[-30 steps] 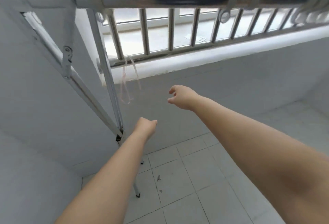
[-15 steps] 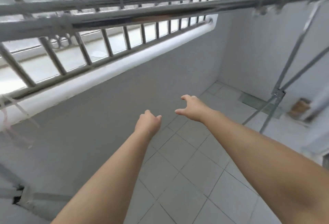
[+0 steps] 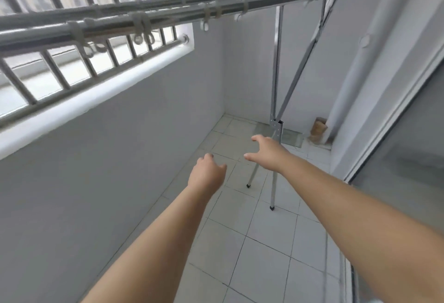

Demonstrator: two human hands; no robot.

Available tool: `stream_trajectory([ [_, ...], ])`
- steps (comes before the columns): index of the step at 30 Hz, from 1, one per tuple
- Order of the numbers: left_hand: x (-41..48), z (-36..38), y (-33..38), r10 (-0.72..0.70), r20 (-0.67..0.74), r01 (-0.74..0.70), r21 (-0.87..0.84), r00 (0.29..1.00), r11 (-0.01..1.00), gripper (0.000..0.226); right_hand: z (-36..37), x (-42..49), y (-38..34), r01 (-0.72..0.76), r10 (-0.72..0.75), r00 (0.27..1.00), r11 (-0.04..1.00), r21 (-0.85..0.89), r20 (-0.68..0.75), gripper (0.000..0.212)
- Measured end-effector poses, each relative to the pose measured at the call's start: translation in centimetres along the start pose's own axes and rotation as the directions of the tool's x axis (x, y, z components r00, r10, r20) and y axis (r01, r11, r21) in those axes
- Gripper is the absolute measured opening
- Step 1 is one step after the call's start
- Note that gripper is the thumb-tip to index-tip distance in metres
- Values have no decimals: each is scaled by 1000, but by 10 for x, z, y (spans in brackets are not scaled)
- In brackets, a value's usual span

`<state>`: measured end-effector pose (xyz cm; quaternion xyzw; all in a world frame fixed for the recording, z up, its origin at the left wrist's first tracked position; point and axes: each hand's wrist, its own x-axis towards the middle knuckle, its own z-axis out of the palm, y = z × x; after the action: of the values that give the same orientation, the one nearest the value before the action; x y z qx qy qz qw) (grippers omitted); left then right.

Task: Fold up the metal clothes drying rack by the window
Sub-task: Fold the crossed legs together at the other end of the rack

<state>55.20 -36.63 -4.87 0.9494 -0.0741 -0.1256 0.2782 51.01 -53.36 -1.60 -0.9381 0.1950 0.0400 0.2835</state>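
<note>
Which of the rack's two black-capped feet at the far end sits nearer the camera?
The right-hand foot, lower in the frame beneath the right hand. The other foot stands further back, towards the window wall.

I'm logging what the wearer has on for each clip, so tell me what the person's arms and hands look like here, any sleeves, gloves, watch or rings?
Both forearms are bare for all of their visible length: no sleeves or cuffs show. The left hand and right hand are ungloved. No watch, bracelet or band shows on either wrist, and no rings are visible on the fingers in view, though some fingers are partly hidden.
</note>
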Motion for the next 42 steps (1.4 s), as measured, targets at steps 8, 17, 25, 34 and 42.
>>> stream_trajectory([
  [8, 88, 44, 87, 106, 39, -107, 22, 994, 994, 51, -55, 71, 77, -112, 116, 991, 991, 68, -65, 64],
  [17, 221, 72, 190, 184, 92, -185, -3, 979, 983, 50, -106, 176, 135, -216, 247, 960, 953, 213, -130, 62],
  [25, 287, 114, 277, 211, 91, -210, -24, 973, 977, 42, -151, 251, 177, -197, 241, 957, 948, 249, -160, 64],
  [34, 363, 138, 347, 21, -39, -27, -154, 999, 988, 47, -186, 349, 210, -46, 72, 992, 968, 246, -99, 56],
  [42, 427, 134, 358, -1, -147, -37, -254, 989, 966, 25, -180, 402, 208, 68, -58, 997, 967, 244, -45, 20],
])
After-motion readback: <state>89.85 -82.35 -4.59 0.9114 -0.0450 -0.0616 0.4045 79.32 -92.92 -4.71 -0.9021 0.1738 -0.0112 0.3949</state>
